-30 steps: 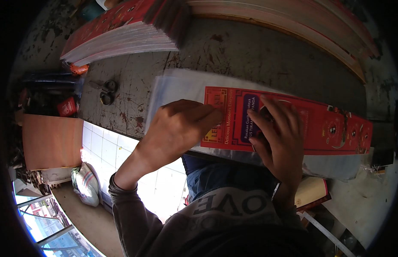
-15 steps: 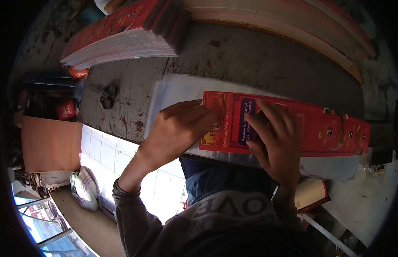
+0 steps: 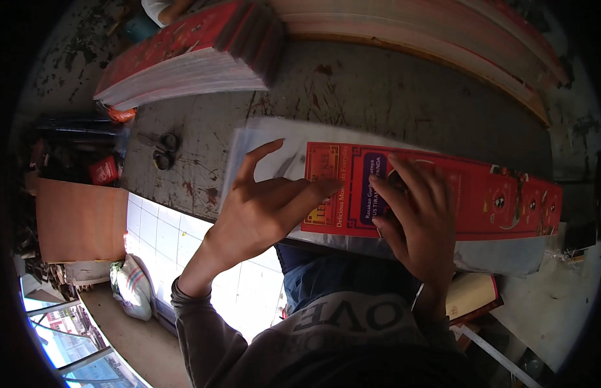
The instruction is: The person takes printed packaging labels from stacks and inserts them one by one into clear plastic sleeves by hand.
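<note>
Red "Delicious Moments Everyday" strip (image 3: pixel 474 200) is lying on the translucent plastic sheets (image 3: pixel 498 254), near side of the worktable (image 3: pixel 378 81). Right hand (image 3: pixel 420 216)'s spread loosely over it, not clutching anything. Left hand (image 3: pixel 265 204)'s at its left end, can't tell if it's pinching. Scissors (image 3: pixel 163 150) sit left, thick red print stack (image 3: pixel 184 61) far left.

Worn, dark tabletop (image 3: pixel 352 74): scissors (image 3: pixel 163 152) lie near the left edge, a stack of red cards (image 3: pixel 184 61) farther back; clear plastic sheets (image 3: pixel 501 254) lie along the near edge.
</note>
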Motion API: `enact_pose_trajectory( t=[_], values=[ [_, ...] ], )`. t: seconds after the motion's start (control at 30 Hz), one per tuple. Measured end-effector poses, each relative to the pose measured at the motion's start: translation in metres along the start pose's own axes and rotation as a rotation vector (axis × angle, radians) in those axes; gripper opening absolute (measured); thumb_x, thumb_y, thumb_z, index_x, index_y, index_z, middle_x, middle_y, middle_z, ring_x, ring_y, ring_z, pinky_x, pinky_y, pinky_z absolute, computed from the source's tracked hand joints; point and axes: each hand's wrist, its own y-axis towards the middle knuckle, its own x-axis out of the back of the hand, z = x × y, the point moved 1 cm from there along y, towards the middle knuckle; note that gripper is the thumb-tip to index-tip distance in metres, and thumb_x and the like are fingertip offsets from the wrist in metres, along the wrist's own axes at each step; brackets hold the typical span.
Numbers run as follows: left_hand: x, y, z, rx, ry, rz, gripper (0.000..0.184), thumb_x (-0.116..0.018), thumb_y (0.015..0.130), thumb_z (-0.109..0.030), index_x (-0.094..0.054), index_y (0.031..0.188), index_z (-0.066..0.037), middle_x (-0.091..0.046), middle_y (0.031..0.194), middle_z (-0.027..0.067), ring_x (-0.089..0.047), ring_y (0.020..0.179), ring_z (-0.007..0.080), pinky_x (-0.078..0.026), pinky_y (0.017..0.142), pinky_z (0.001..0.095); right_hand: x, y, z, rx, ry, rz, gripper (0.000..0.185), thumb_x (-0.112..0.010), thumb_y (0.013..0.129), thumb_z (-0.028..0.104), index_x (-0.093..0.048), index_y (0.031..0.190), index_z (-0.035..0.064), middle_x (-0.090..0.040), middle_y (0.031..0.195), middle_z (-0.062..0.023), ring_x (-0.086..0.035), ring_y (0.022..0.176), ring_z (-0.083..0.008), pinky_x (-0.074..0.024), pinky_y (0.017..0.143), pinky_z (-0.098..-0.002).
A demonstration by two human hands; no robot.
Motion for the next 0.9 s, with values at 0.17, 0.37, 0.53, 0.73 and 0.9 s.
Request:
enact_pose_trajectory(
  t=[0.17, 0.37, 0.53, 0.73, 0.9],
  values=[
    [-0.006, 0.001, -0.008, -0.03, 0.092, -0.087, 0.035, -0.065, 0.078, -0.022, -0.058, 0.112, -0.021, -0.066, 0.069, -0.0072, -0.065, 0.066, 0.0058, -0.033, 0.102, 0.0434, 0.002, 0.0, 0.002, -0.011, -0.002, 0.014, 0.048, -0.065, 0.078, 0.027, -0.053, 0.124, 0.0188, -0.041, 0.137, -0.0054, -0.039, 0.125, -0.0257, -0.0253, 0.107, -0.0508],
    [-0.011, 0.002, -0.015, -0.107, 0.226, -0.116, 0.043, -0.065, 0.078, -0.02, -0.056, 0.12, -0.023, -0.06, 0.065, -0.0087, -0.059, 0.059, 0.0017, -0.031, 0.102, 0.0408, 0.003, 0.0, 0.002, -0.018, 0.002, 0.016, 0.048, -0.065, 0.078, 0.026, -0.054, 0.124, 0.0188, -0.041, 0.137, -0.005, -0.039, 0.125, -0.0256, -0.0251, 0.107, -0.0504],
    [-0.014, 0.007, -0.018, -0.144, 0.278, -0.137, 0.05, -0.064, 0.077, -0.015, -0.052, 0.125, -0.022, -0.059, 0.067, -0.0068, -0.058, 0.058, 0.0023, -0.03, 0.102, 0.0418, 0.002, -0.001, 0.002, -0.02, -0.001, 0.011, 0.047, -0.065, 0.078, 0.025, -0.055, 0.122, 0.0182, -0.042, 0.136, -0.0056, -0.039, 0.124, -0.0256, -0.0254, 0.107, -0.0504],
    [-0.009, 0.014, -0.018, -0.125, 0.248, -0.112, 0.047, -0.065, 0.077, -0.015, -0.054, 0.122, -0.011, -0.06, 0.064, -0.0047, -0.058, 0.058, 0.0038, -0.031, 0.1, 0.0422, 0.003, 0.001, 0.002, -0.003, 0.01, 0.002, 0.048, -0.066, 0.077, 0.025, -0.054, 0.123, 0.0176, -0.042, 0.136, -0.006, -0.04, 0.123, -0.026, -0.0257, 0.106, -0.051],
    [-0.003, 0.016, -0.016, -0.123, 0.227, -0.049, 0.049, -0.067, 0.076, -0.017, -0.053, 0.12, -0.002, -0.064, 0.066, -0.001, -0.06, 0.058, 0.0052, -0.032, 0.1, 0.0395, 0.002, -0.001, 0.002, -0.008, 0.006, 0.0, 0.048, -0.066, 0.077, 0.026, -0.054, 0.123, 0.0171, -0.041, 0.136, -0.0067, -0.04, 0.124, -0.0265, -0.0263, 0.106, -0.0515]
  ],
)
